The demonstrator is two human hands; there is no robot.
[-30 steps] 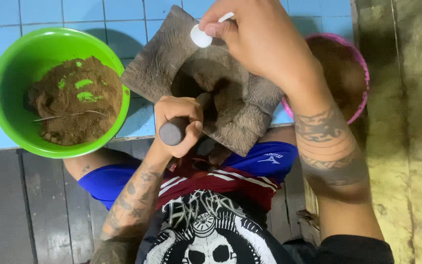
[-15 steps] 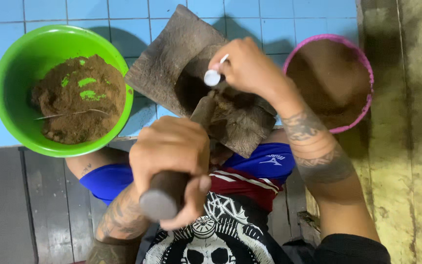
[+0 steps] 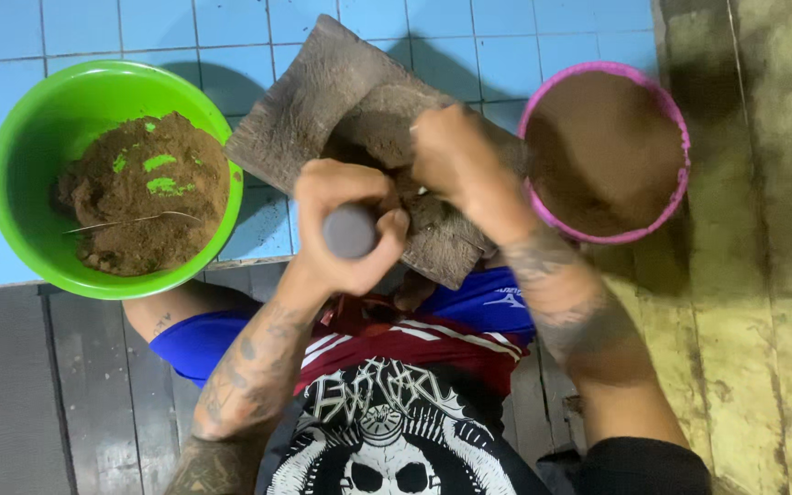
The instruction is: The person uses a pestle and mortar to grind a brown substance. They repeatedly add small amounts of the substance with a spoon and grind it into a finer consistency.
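Note:
A rough grey-brown grinding stone [image 3: 309, 101] lies tilted on the blue tiled floor, with brown paste on its middle. My left hand [image 3: 327, 188] is shut on a dark cylindrical pestle [image 3: 350, 231], whose round end points up at the camera over the stone's near edge. My right hand [image 3: 460, 165] rests on the stone's middle with its fingers closed. It holds a small white spoon, of which only a glint shows under the fingers. The two hands are close together, almost touching.
A green bowl [image 3: 11, 137] on the left holds lumpy brown paste [image 3: 148, 197] and a thin stick. A pink-rimmed bowl [image 3: 680, 174] of brown powder stands on the right, touching the stone. Dark planks lie below, and a worn yellowish surface is at right.
My right hand came down from the stone's far end to its middle, and the spoon is now mostly hidden. My left hand lifted the pestle and shifted it right, over the stone's near edge.

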